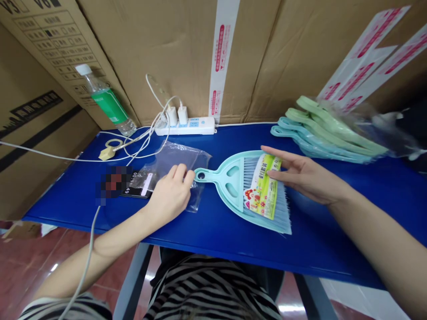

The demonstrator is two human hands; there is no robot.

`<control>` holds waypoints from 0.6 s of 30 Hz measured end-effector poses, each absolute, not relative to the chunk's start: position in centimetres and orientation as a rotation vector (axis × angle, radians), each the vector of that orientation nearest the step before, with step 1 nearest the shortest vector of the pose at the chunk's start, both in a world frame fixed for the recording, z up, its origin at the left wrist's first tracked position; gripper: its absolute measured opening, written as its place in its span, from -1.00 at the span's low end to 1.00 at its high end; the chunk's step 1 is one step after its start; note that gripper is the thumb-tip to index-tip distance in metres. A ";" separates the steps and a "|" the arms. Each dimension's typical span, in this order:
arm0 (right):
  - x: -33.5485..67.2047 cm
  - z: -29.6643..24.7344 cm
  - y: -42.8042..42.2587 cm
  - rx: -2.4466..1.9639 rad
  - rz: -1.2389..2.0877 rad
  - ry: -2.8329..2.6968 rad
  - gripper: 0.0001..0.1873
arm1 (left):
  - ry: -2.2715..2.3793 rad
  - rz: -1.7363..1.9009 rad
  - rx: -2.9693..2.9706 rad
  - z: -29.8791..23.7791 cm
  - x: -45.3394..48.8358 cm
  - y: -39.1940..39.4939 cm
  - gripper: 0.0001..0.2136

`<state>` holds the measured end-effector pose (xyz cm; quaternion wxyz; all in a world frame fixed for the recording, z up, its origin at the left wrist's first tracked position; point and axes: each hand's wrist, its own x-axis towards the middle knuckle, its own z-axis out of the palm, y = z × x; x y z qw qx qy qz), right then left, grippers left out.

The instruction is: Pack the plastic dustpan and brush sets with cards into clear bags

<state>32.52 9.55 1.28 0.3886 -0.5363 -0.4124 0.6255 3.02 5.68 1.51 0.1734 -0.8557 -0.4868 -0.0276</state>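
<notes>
A light blue dustpan (230, 171) lies flat on the blue table with its handle to the left. A brush with grey-blue bristles (283, 209) is nested in it. Around the bristles is a yellow-green printed label (267, 186). My right hand (296, 175) grips the set at its upper right, thumb on the label and index finger stretched along the far edge; the other fingers are partly hidden. Left of the handle tip, my left hand (173, 191) is closed on a clear plastic bag (182, 155), which spreads out beneath and beyond it.
More light blue and green dustpan sets (327, 129) lie in plastic at the back right. A white power strip (200, 126) with chargers and tangled cables is at the back. A phone (138, 184) and a water bottle (108, 104) are at left. Cardboard (173, 44) walls the rear.
</notes>
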 end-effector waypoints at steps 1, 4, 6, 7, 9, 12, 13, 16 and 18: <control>32.4 1.3 9.5 -1.368 1.600 -1.041 -0.17 | -1.483 0.008 -2.404 1.6 3.2 5.8 -0.78; 32.3 1.1 9.6 -1.367 1.613 -1.053 -0.15 | -1.683 0.159 -2.383 1.9 3.5 5.9 -0.73; 32.3 0.9 9.5 -1.349 1.608 -1.098 -0.21 | -1.706 0.088 -2.417 1.7 3.5 5.9 -0.77; 32.2 0.8 9.5 -1.334 1.600 -1.127 -0.25 | -1.693 0.011 -2.445 1.6 3.4 5.9 -0.78; 32.1 0.5 9.4 -1.299 1.575 -1.179 -0.30 | -1.650 -0.168 -2.516 1.2 3.3 5.8 -0.79; 31.7 0.1 9.0 -1.233 1.528 -1.235 -0.26 | -1.626 -0.380 -2.605 0.8 3.2 5.8 -0.78; 31.5 0.0 8.8 -1.207 1.512 -1.256 -0.24 | -1.633 -0.428 -2.632 0.8 3.2 5.8 -0.78; 30.9 -0.3 8.2 -1.125 1.461 -1.302 -0.19 | -1.670 -0.537 -2.734 1.1 3.1 5.9 -0.79; 30.4 -0.5 7.9 -1.085 1.441 -1.300 -0.23 | -1.677 -0.624 -2.819 1.5 3.1 6.0 -0.80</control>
